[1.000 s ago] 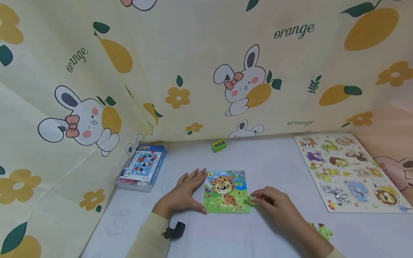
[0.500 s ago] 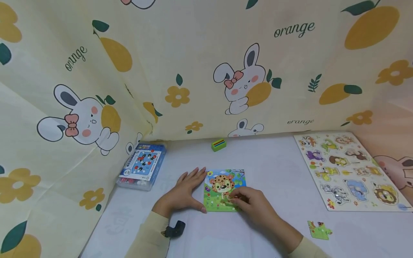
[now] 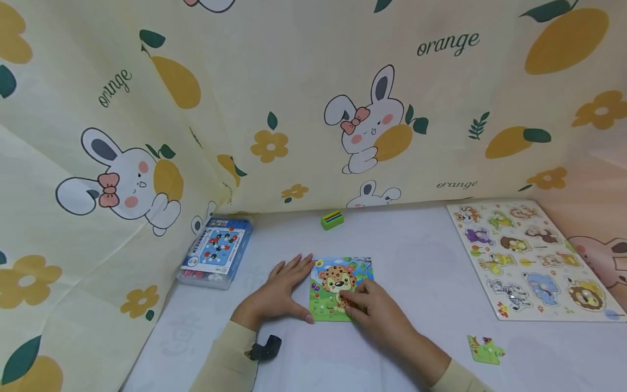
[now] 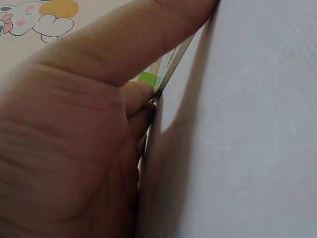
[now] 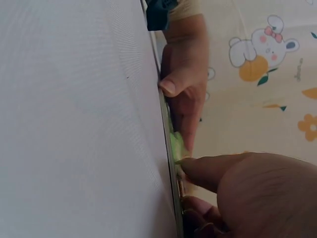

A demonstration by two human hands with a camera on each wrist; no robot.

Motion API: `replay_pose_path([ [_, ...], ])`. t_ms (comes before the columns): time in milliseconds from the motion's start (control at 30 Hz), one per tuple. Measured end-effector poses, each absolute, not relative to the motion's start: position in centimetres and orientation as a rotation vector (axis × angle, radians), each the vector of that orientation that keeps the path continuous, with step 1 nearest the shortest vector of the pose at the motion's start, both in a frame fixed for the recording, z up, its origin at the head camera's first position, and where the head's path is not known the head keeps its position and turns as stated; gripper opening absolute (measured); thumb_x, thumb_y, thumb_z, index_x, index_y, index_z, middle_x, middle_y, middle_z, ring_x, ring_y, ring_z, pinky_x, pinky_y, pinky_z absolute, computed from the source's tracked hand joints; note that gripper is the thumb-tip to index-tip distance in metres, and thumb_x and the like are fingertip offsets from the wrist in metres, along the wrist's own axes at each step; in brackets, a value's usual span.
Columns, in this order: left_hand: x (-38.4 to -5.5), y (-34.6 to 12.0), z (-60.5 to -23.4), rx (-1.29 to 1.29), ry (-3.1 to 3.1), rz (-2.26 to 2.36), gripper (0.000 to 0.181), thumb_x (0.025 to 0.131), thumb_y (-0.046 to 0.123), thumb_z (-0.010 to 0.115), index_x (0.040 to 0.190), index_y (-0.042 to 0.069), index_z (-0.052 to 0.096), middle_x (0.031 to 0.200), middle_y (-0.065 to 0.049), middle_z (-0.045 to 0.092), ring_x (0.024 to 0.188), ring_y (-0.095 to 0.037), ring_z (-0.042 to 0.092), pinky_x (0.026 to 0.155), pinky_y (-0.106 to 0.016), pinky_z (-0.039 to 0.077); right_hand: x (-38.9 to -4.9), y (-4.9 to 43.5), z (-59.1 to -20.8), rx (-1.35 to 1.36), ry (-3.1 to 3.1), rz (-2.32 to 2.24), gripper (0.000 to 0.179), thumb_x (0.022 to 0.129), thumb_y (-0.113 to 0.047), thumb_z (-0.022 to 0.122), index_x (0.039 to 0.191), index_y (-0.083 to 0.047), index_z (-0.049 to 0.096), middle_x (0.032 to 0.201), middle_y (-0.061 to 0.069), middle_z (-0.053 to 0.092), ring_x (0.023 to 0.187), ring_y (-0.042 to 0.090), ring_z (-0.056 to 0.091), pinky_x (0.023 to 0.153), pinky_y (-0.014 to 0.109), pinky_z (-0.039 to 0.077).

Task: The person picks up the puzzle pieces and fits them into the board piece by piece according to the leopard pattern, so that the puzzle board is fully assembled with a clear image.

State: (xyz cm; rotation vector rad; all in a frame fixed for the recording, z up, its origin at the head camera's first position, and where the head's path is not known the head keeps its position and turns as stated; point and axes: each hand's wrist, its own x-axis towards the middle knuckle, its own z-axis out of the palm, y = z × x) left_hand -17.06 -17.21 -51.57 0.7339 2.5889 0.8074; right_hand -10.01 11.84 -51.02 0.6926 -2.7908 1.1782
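Note:
A square leopard puzzle [image 3: 338,275] lies flat on the white table [image 3: 411,256]. My left hand [image 3: 283,291] rests flat on the table against the puzzle's left edge, with the thumb at its lower left corner; the left wrist view shows this hand [image 4: 74,129] against the board's edge [image 4: 173,57]. My right hand [image 3: 357,302] lies over the puzzle's lower right part and pinches a green puzzle piece [image 5: 177,146] at the board's surface. In the right wrist view the forefinger [image 5: 208,168] touches that piece. The hand hides most of the piece in the head view.
A loose green puzzle piece [image 3: 485,349] lies on the table at the near right. An animal peg board [image 3: 534,261] fills the far right. A blue box [image 3: 217,251] sits at the left and a small green block [image 3: 332,220] by the patterned cloth wall [image 3: 303,98].
My right hand carried the green piece from the puzzle's right edge leftward onto the board, uncovering the loose piece at the near right. The left hand has stayed put.

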Motion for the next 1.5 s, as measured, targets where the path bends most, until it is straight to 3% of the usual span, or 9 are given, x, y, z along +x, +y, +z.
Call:
replay_pose_path([
  [300,-17.0,-17.3,-51.5,0.738,2.592,0.815,0.134,0.069,0.061,0.099,0.175,0.020,0.027,0.180,0.012,0.011,0.165,-0.017,-0.001,0.131,-0.050,-0.007,-9.7,11.8,-51.2,0.812,-2.783,1.090,0.025,0.099,-0.011,0.081,0.124,-0.014,0.085,0.107,-0.009,0.052,0.096,0.012,0.050,0.077,0.030,0.050],
  [500,-17.0,-17.2,-51.5,0.741,2.586,0.826,0.133,0.070,0.060,0.099,0.175,0.020,0.027,0.180,0.012,0.011,0.165,-0.017,-0.002,0.130,-0.050,-0.007,-9.3,12.6,-50.3,0.696,-2.847,1.312,0.032,0.104,-0.021,0.076,0.136,-0.014,0.078,0.117,-0.010,0.064,0.106,0.013,0.059,0.088,0.035,0.055],
  [700,-17.2,-17.1,-51.5,0.751,2.580,0.839,0.134,0.068,0.058,0.100,0.175,0.020,0.028,0.181,0.011,0.012,0.166,-0.017,-0.002,0.130,-0.051,-0.008,-9.4,14.2,-49.9,0.638,-2.826,1.613,0.045,0.109,-0.029,0.070,0.150,-0.009,0.066,0.129,0.001,0.070,0.110,0.018,0.066,0.092,0.034,0.058],
  [967,-17.1,-17.1,-51.7,0.718,2.564,0.848,0.136,0.067,0.059,0.101,0.175,0.020,0.027,0.180,0.012,0.011,0.166,-0.018,-0.002,0.130,-0.052,-0.007,-9.3,17.2,-49.3,0.712,-2.614,1.985,0.045,0.115,-0.017,0.058,0.154,0.002,0.053,0.132,0.018,0.070,0.111,0.033,0.070,0.087,0.035,0.061],
  [1133,-17.0,-17.1,-51.8,0.715,2.567,0.847,0.136,0.067,0.060,0.100,0.175,0.020,0.027,0.181,0.011,0.011,0.166,-0.018,-0.002,0.130,-0.052,-0.007,-8.9,19.6,-49.2,0.747,-2.479,2.076,0.041,0.116,-0.006,0.047,0.155,0.006,0.049,0.132,0.030,0.066,0.111,0.035,0.070,0.081,0.040,0.064],
  [1300,-17.0,-17.1,-51.8,0.727,2.573,0.846,0.136,0.067,0.061,0.100,0.175,0.020,0.027,0.181,0.011,0.012,0.166,-0.018,-0.002,0.130,-0.052,-0.008,-8.2,22.5,-49.1,0.772,-2.391,2.055,0.043,0.116,-0.002,0.035,0.156,0.004,0.049,0.131,0.031,0.065,0.114,0.030,0.069,0.086,0.039,0.063],
  [1500,-16.9,-17.1,-51.5,0.730,2.584,0.838,0.136,0.067,0.060,0.100,0.175,0.020,0.028,0.180,0.011,0.012,0.166,-0.018,-0.001,0.130,-0.051,-0.008,-6.7,26.1,-49.2,0.818,-2.339,2.039,0.049,0.119,-0.009,0.021,0.161,0.008,0.039,0.138,0.027,0.062,0.121,0.028,0.066,0.094,0.034,0.059],
])
